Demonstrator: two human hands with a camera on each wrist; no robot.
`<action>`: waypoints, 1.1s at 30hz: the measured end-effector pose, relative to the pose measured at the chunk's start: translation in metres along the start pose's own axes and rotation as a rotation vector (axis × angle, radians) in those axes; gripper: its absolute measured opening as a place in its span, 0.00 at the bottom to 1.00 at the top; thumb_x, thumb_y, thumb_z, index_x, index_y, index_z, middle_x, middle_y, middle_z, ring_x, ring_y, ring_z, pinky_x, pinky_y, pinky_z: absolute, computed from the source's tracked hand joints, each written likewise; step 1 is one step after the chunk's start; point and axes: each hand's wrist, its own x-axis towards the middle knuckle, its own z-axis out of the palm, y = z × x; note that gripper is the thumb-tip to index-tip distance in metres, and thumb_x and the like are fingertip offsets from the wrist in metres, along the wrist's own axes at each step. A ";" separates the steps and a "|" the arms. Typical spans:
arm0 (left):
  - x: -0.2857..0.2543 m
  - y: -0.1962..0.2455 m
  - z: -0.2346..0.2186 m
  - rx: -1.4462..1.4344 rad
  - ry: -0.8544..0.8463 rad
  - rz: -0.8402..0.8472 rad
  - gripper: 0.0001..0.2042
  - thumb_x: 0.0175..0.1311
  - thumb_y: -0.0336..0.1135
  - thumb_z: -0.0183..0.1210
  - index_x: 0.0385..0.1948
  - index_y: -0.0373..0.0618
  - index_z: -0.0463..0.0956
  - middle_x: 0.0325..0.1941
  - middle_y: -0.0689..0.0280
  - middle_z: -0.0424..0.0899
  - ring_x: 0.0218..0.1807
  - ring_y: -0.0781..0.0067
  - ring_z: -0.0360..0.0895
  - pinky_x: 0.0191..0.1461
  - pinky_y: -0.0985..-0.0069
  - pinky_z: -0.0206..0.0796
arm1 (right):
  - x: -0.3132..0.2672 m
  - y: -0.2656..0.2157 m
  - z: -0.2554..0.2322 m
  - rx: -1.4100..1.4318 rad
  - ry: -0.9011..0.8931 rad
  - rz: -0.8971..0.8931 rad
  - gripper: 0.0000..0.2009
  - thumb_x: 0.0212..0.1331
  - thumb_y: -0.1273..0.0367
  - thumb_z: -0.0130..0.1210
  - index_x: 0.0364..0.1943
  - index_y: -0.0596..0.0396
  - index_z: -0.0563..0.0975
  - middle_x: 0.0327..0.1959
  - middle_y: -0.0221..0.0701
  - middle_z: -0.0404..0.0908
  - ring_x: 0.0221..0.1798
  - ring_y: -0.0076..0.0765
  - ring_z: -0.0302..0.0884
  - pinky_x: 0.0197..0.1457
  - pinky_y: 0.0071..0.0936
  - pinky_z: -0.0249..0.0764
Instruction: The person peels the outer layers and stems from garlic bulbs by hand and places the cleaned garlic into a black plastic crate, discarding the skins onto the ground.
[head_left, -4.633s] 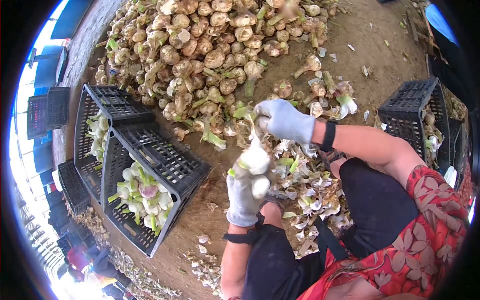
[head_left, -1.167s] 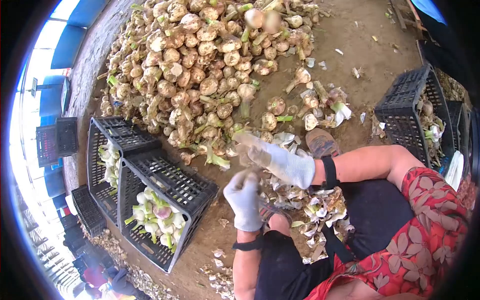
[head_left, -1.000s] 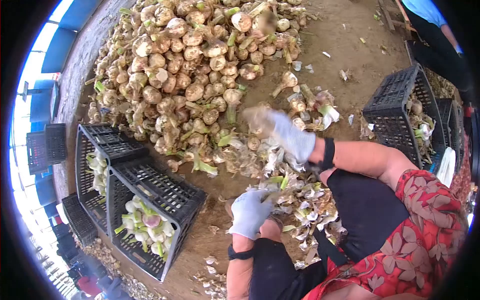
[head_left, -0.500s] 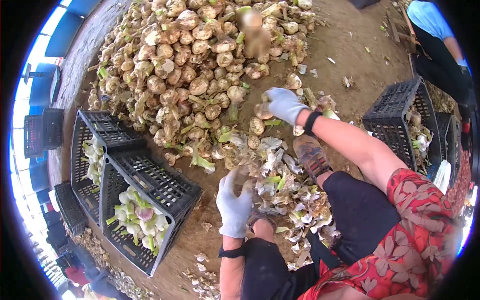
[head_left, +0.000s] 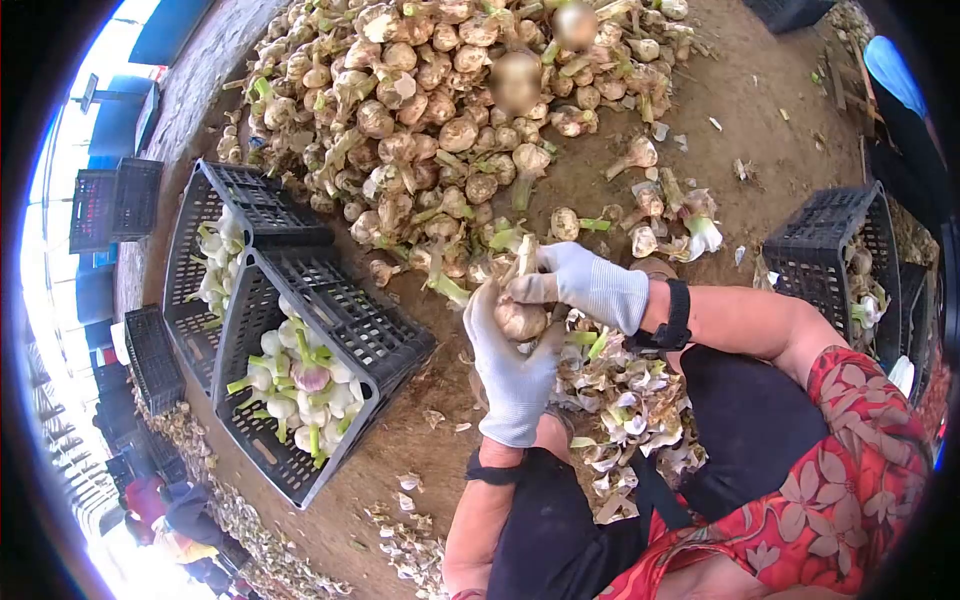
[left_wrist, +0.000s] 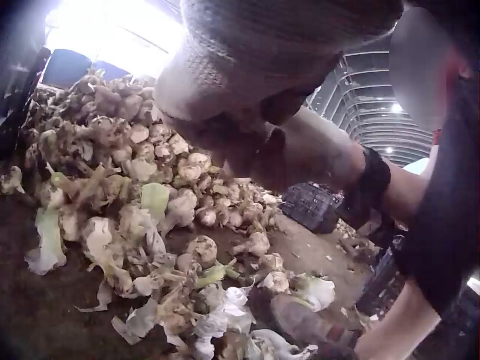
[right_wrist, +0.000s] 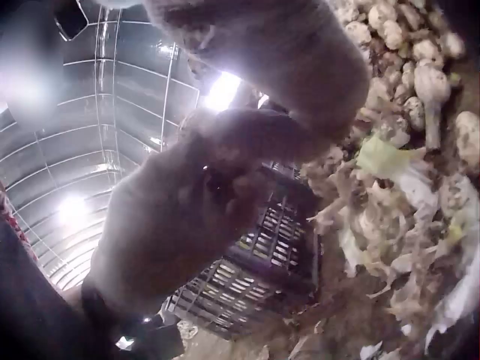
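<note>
dirt-brown and papery, garlic bulb (head_left: 521,320) sitting cupped in left hand (head_left: 513,370), just in front of the knees and just beside the near edge of the big garlic pile (head_left: 430,110). judging it light and firm at the core, but loose and flaky outside, with dry skin likely to tear and slide off under the gloves; best taken around the round body, with the stalk end left free for pulling. left hand lying palm up in a grey knit glove, fingers curling round the bulb from below, wrist resting near the knee. right hand (head_left: 585,285) reaching across from the right, also gloved, fingertips pinching at the top of the same bulb or its stalk, thumb side hidden, so exact hold hard to tell. forearm running level, black wrist strap (head_left: 676,315) showing. wrist views showing only blurred glove close up. peeled skins (head_left: 625,390) heaping on the ground under both hands, between the legs. black crate (head_left: 300,380) of cleaned white bulbs standing to the left, near but apart, another black crate (head_left: 825,250) to the right.
</note>
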 end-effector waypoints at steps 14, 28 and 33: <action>-0.003 0.000 -0.007 -0.153 0.067 -0.147 0.33 0.45 0.23 0.67 0.59 0.36 0.64 0.57 0.59 0.71 0.60 0.67 0.68 0.65 0.71 0.61 | -0.003 -0.015 -0.001 -0.048 -0.080 -0.068 0.15 0.60 0.63 0.61 0.44 0.61 0.80 0.38 0.26 0.82 0.41 0.18 0.73 0.46 0.21 0.71; -0.006 0.001 -0.005 -0.551 0.059 -0.256 0.39 0.53 0.42 0.71 0.64 0.36 0.61 0.57 0.61 0.71 0.51 0.74 0.74 0.56 0.76 0.69 | -0.001 -0.007 -0.006 -0.343 0.013 -0.260 0.13 0.53 0.67 0.58 0.39 0.62 0.79 0.33 0.43 0.81 0.37 0.40 0.80 0.41 0.34 0.73; 0.000 0.007 -0.017 -0.918 -0.045 -0.445 0.35 0.62 0.60 0.56 0.60 0.38 0.65 0.45 0.61 0.79 0.40 0.71 0.79 0.36 0.78 0.73 | -0.004 -0.003 -0.006 -0.636 0.048 -0.484 0.13 0.51 0.68 0.56 0.38 0.62 0.78 0.36 0.48 0.79 0.41 0.53 0.78 0.44 0.39 0.74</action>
